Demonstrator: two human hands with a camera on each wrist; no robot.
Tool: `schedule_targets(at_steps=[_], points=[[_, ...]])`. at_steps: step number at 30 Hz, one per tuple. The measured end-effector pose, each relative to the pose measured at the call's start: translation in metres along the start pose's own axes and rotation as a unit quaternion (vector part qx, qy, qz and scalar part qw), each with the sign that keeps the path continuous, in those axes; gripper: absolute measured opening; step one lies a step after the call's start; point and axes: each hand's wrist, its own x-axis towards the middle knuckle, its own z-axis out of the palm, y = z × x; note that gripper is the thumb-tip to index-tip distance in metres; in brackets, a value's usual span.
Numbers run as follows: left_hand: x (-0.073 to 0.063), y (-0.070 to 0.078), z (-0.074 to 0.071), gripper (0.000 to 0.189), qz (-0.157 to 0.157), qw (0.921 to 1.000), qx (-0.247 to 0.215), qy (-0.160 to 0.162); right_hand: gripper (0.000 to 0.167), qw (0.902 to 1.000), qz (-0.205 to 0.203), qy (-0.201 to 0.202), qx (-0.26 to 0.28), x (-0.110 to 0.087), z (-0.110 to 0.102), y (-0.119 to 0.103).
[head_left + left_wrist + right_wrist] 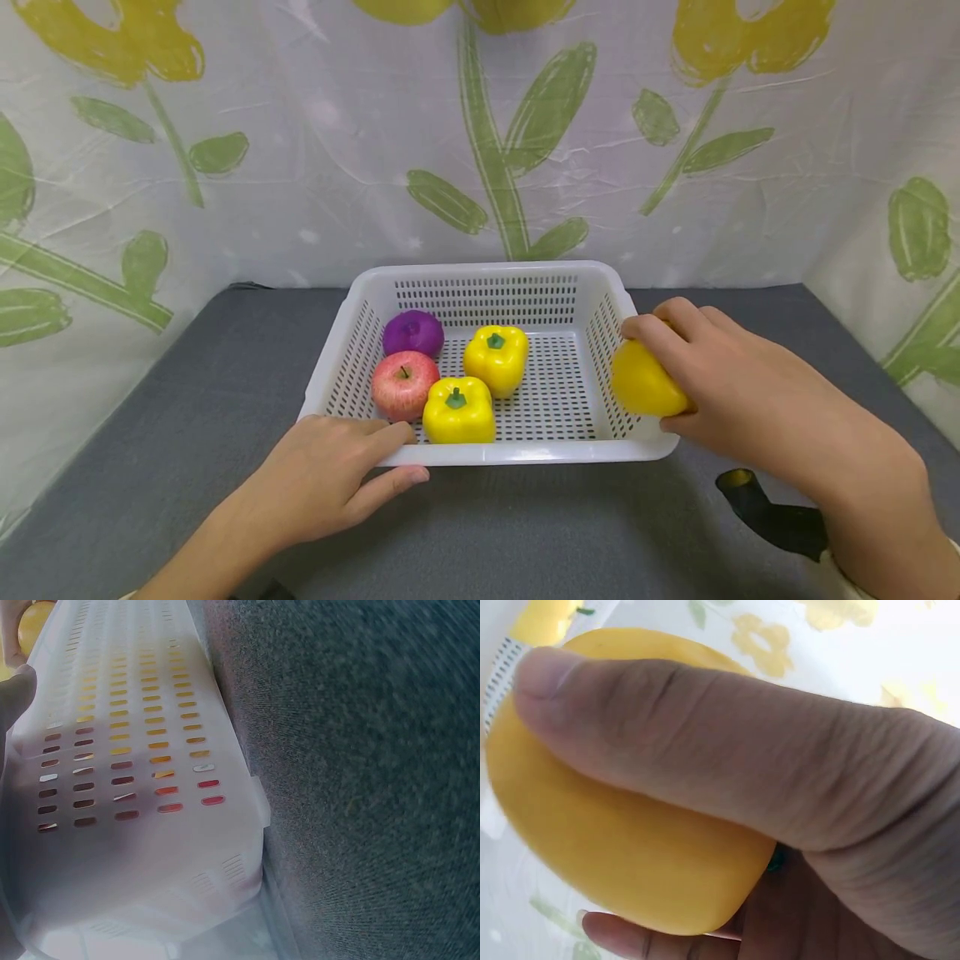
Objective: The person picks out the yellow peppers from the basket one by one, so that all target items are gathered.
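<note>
A white perforated plastic basket [555, 452] sits on the grey surface. Inside it are a purple onion-like round item [413, 334], a red apple [405, 385] and two yellow bell peppers [498, 358] with green stems. My left hand [330, 475] grips the basket's near rim at the left corner, fingers over the edge and thumb outside. At the basket's right side, my right hand [720, 375] holds a smooth yellow bell pepper [630, 840] just by the rim. Its green stem barely shows near the palm in the right wrist view.
A cloth backdrop [360, 217] printed with yellow flowers and green leaves stands behind and at both sides. A dark curved tube-like object [772, 512] is beside my right wrist. Grey fabric [525, 533] covers the work surface.
</note>
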Motion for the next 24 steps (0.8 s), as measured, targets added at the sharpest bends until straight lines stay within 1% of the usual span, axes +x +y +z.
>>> schedule_targets(at_steps=[5, 11, 13, 17, 22, 24], points=[[0.0, 0.0, 0.001, 0.029, 0.002, 1.0, 0.005, 0.0, 0.075, 0.9999, 0.001, 0.016, -0.005, -0.007, 0.0, 0.015], [0.0, 0.0, 0.001, 0.029, 0.002, 1.0, 0.002, -0.003, 0.082, 0.999, 0.002, 0.045, -0.005, -0.016, -0.003, 0.037], [0.0, 0.0, 0.001, 0.029, 0.004, 1.0, 0.002, 0.0, 0.084, 0.9984, 0.014, 0.053, -0.007, -0.02, -0.005, 0.046], [0.0, -0.001, 0.001, 0.028, 0.01, 0.9999, 0.001, 0.009, 0.084, 0.9976, 0.048, 0.051, 0.0, -0.028, -0.006, 0.064], [-0.001, -0.001, 0.002, 0.028, 0.011, 0.9999, 0.001, 0.012, 0.082, 0.9956, 0.084, 0.041, 0.006, -0.03, -0.006, 0.075], [0.0, -0.001, 0.002, 0.029, 0.009, 0.9999, 0.001, 0.008, 0.081, 0.9953, 0.088, 0.04, 0.006, -0.029, -0.005, 0.078]])
